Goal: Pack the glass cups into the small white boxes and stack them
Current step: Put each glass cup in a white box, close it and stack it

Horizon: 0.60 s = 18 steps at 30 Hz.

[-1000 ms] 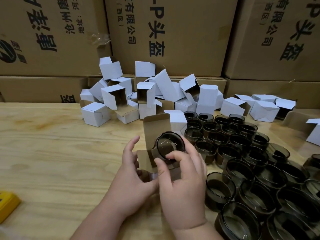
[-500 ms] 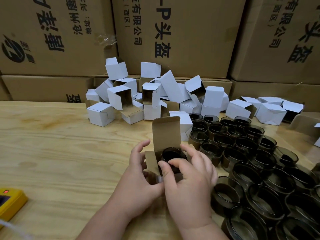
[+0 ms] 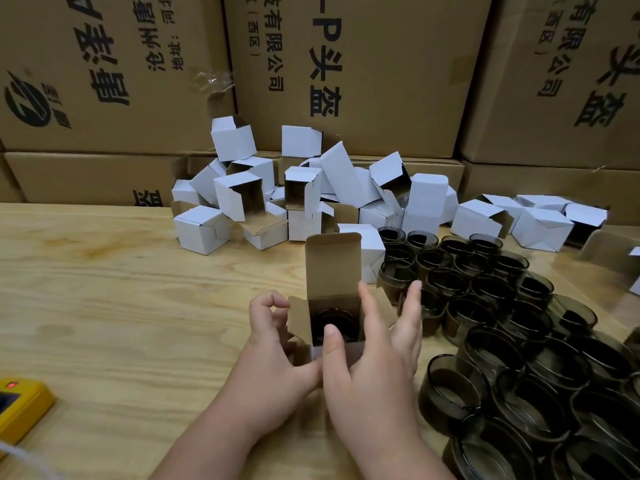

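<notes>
A small white box (image 3: 337, 353) stands open on the wooden table (image 3: 104, 306), its brown lid flap upright. A dark glass cup (image 3: 334, 325) sits down inside it. My left hand (image 3: 273, 355) holds the box's left side, thumb on the front wall and fingers curled at the left side flap. My right hand (image 3: 377, 358) is at the box's right side with fingers straight and spread, thumb at the front rim over the cup.
A heap of empty white boxes (image 3: 311, 195) lies behind, against large brown cartons (image 3: 346, 64). Several dark glass cups (image 3: 519, 323) crowd the table to the right. A yellow device (image 3: 20, 407) sits at the left edge.
The cup went from tilted above the box, gripped by my right hand, down into the box. My right hand let go of it and its fingers opened out.
</notes>
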Each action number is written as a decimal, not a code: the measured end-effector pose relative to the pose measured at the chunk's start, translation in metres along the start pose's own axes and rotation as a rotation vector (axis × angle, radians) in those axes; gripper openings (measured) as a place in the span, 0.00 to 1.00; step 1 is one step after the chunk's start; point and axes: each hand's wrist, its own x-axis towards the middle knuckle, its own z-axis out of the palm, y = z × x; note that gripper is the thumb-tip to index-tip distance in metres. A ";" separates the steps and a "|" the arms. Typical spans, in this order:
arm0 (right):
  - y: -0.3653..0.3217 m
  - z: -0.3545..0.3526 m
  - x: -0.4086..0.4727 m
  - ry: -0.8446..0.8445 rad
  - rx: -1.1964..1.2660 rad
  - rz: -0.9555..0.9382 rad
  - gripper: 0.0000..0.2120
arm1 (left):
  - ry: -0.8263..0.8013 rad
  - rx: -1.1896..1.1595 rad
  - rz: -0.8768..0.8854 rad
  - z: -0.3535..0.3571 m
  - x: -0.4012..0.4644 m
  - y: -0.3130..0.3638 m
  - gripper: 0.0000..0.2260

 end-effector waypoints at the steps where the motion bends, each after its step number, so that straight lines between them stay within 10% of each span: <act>1: -0.001 -0.001 0.000 -0.012 0.038 0.009 0.34 | 0.005 0.005 0.005 0.000 0.000 0.000 0.35; 7: 0.000 -0.002 0.001 0.052 0.265 0.019 0.48 | 0.043 0.019 0.037 0.002 0.001 -0.004 0.33; 18: 0.005 0.000 0.007 0.005 0.389 0.041 0.36 | -0.045 -0.009 0.046 -0.001 0.002 -0.001 0.26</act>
